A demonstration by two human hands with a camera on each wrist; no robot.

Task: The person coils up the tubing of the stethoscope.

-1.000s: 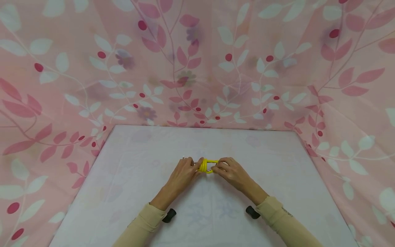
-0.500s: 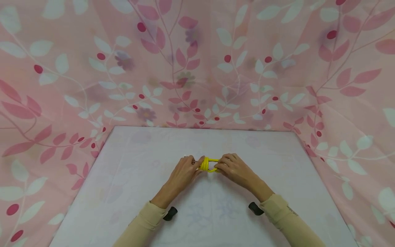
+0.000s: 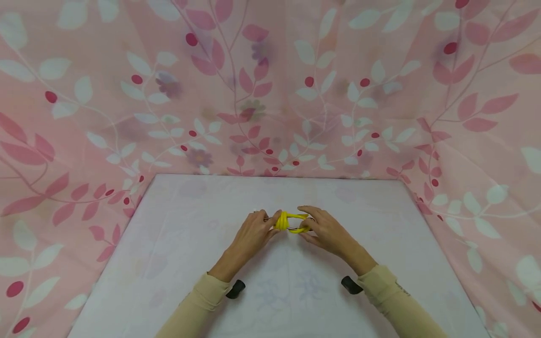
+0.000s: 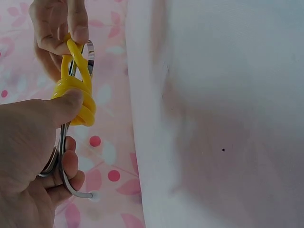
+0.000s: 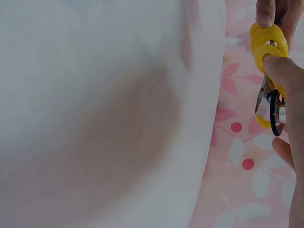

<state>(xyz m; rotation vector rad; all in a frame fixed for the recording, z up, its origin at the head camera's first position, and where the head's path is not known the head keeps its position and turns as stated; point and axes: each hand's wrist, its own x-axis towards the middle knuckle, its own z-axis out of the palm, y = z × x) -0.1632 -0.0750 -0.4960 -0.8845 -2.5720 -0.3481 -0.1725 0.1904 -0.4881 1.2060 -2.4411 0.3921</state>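
A stethoscope (image 3: 282,221) with yellow tubing is held between both hands above the table. Its tubing is wound in tight turns (image 4: 88,111) around the middle, with a loop reaching toward the right. My left hand (image 3: 253,233) grips the wound part, thumb pressed on the turns, fingers behind the metal ear tubes (image 4: 64,159). A pale ear tip (image 4: 93,195) sticks out below these fingers. My right hand (image 3: 329,234) holds the loop's end between thumb and fingers, its index finger raised in the head view. Beside it shows the dark-rimmed chest piece (image 5: 274,113), partly hidden.
A white cloth-covered table (image 3: 203,197) lies beneath the hands. Pink leaf-patterned fabric (image 3: 270,94) hangs behind it and along both sides. A small dark device sits at the left wrist (image 3: 235,289), another at the right wrist (image 3: 351,285).
The right hand has shifted slightly right and its index finger has lifted off the loop. More of the yellow loop shows. The left hand keeps its grip, nearly in place.
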